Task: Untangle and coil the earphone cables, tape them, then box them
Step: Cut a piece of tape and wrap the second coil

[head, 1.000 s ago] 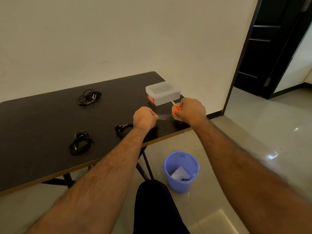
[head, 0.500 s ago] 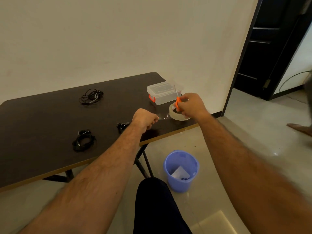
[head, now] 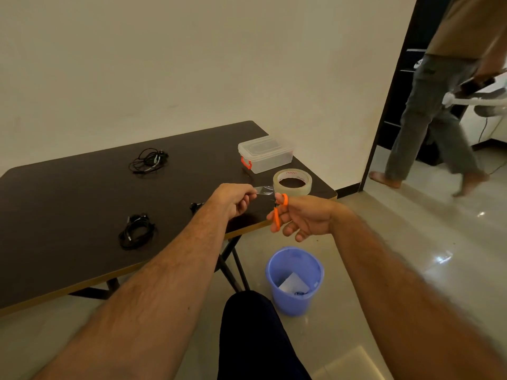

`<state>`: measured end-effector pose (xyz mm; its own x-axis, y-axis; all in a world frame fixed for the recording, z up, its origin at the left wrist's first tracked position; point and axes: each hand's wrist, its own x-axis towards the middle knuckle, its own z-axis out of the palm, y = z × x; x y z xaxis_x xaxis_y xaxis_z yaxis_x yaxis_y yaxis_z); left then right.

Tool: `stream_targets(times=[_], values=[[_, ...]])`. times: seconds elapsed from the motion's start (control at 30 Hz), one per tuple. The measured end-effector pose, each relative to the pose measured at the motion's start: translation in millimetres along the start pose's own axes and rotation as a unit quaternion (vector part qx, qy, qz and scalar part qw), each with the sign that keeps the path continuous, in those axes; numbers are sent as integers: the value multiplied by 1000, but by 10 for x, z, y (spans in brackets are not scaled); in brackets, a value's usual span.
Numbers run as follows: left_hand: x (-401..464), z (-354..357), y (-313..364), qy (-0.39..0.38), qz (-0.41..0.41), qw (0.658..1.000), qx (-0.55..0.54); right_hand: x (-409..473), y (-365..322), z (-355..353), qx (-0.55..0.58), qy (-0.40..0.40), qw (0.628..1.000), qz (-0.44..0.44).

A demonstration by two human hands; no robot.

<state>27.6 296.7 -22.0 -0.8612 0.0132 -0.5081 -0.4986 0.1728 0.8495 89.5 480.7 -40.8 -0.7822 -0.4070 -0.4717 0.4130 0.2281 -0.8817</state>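
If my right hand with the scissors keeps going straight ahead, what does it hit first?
Most likely the strip of tape stretched just ahead of the right hand, then the tape roll behind it; depth is hard to judge.

Both forearms are bare and hairy, with no sleeves showing. The left hand (head: pixel 233 202) and right hand (head: pixel 304 218) wear nothing. A dark trouser knee (head: pixel 247 325) shows below.
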Motion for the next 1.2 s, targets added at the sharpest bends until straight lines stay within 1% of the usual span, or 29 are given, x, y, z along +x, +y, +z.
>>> stream_targets(times=[0.2, 0.57, 0.7, 0.87, 0.97, 1.03, 1.13, 1.2], values=[[23, -3, 32, -7, 6, 1000, 1, 104, -55, 49, 13, 6, 1000, -4], [-12, 9, 52, -10, 8, 1000, 8, 163, -148, 17, 1, 60, 998, -13], [-14, -22, 61, 2, 15, 1000, 25, 177, -163, 16, -7, 79, 997, -22], [3, -10, 29, 42, 57, 995, 73, 175, -183, 63, -31, 126, 991, -28], [55, 4, 6, 71, 102, 983, 131, 156, -224, 105, -82, 162, 983, -24], [101, 9, -8, 104, 140, 965, 196, 147, -257, 128, -123, 186, 975, -23], [115, -2, -9, 156, 179, 928, 287, 170, -335, 145, -223, 227, 948, -10], [102, -12, -3, 170, 189, 914, 317, 203, -388, 152, -282, 241, 928, 19]])
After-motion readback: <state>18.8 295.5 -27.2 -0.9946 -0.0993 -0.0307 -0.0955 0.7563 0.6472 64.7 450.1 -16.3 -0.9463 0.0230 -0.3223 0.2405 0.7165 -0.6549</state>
